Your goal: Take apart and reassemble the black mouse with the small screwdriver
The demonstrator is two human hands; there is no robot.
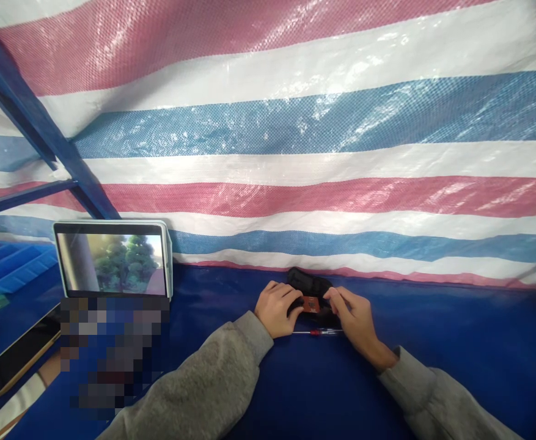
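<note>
A small orange-brown circuit board [312, 304] lies between my two hands, close to black parts [307, 281] on the blue table. My left hand [279, 308] has its thumb and fingers curled round the board's left end. Thumb and fingertips of my right hand [352, 315] are pinched together by the board's right side; what they hold is too small to tell. A screwdriver [316, 332] with a red and clear handle lies just in front, its shaft pointing left.
A tablet [112, 260] playing a video stands at the left. A phone [18, 351] and blue bins [15, 266] are at the far left, near another person's forearm [50, 366]. Striped sheeting [318, 198] hangs behind the table [323, 391]. A blue metal frame [61, 143] rises at left.
</note>
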